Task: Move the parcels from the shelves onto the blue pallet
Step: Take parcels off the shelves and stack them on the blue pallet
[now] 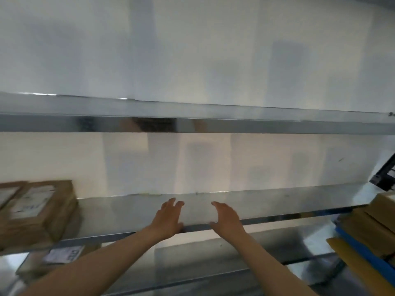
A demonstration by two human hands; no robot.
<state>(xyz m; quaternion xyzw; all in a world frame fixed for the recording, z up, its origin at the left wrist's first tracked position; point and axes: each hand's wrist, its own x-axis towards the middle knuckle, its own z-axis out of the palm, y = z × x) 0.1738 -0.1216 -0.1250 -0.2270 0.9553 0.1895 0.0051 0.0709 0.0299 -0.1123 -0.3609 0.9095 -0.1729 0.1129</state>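
Both my hands reach over a bare stretch of the middle metal shelf (277, 205). My left hand (168, 218) and my right hand (227, 220) are a short gap apart, fingers loosely spread, holding nothing. A brown cardboard parcel (37, 212) with a white label sits on the same shelf at the far left, well away from my left hand. Another labelled parcel (62, 256) lies on the shelf below, partly hidden by my left forearm. The blue pallet (363, 251) shows at the right edge with brown and yellow parcels (367, 227) stacked on it.
An upper metal shelf (192, 118) runs across the view above my hands, in front of a white wall. A black frame (384, 176) pokes in at the right edge. The lower shelf (235, 257) lies under my forearms. The picture is blurred by motion.
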